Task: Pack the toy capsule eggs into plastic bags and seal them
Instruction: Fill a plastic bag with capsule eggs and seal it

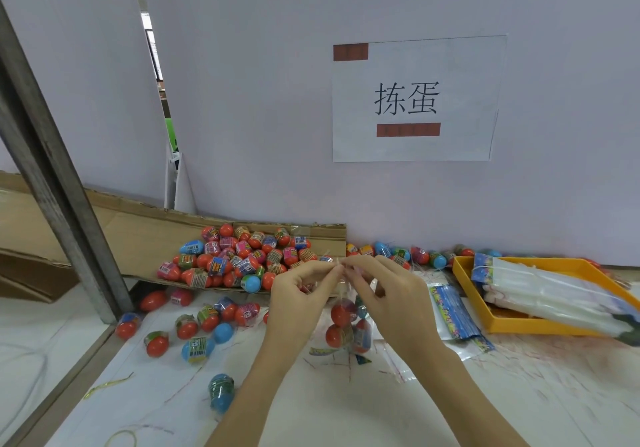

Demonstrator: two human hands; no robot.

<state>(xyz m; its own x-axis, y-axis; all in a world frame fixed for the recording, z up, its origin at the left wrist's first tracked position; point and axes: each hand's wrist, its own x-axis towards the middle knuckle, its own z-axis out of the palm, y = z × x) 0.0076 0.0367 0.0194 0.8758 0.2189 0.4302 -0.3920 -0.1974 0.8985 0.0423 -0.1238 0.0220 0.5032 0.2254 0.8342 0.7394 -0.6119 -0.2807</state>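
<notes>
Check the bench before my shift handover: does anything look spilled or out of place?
Yes. Loose capsule eggs lie scattered off the cardboard sheet across the table, one against the metal post. Stray rubber bands lie near the table's front-left edge.

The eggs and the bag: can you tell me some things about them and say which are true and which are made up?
1. Both hands pinch the top of a clear bag that has eggs inside. True: the left hand and right hand meet at its top.
2. The tray on the right is green. False: it is yellow-orange.
3. A big pile of eggs lies on cardboard behind the hands. True.
4. All the loose eggs are blue. False: many are red, some blue.
5. The tray is full of eggs. False: it holds stacked empty bags.
</notes>
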